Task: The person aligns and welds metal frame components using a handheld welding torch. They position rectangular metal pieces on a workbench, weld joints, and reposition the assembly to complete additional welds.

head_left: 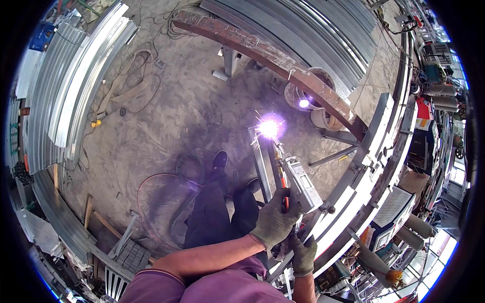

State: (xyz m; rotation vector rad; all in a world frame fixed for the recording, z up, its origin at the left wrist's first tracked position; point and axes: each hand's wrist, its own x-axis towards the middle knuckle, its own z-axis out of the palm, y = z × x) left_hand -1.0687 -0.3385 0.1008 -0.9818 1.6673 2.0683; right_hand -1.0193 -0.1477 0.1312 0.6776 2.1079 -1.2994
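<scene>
A long rusty beam (273, 58) runs across the concrete floor (187, 116), with a white bucket (308, 93) just behind it. Stacks of grey metal strips (70, 86) lie to the left — loose cables (136, 81) coil beside them — and wooden planks (103, 222) rest lower left.

Knit cloth gloves (275, 221), matt metal welding gun (301, 183), rusty rough beam (262, 50), galvanized shiny frame (261, 161)

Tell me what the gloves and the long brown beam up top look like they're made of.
Gloves (left hand, right hand): grey-green knitted fabric by the look, matte and soft-creased. Brown beam: probably steel, unpainted, with a rough rust-brown, blotchy surface.
</scene>
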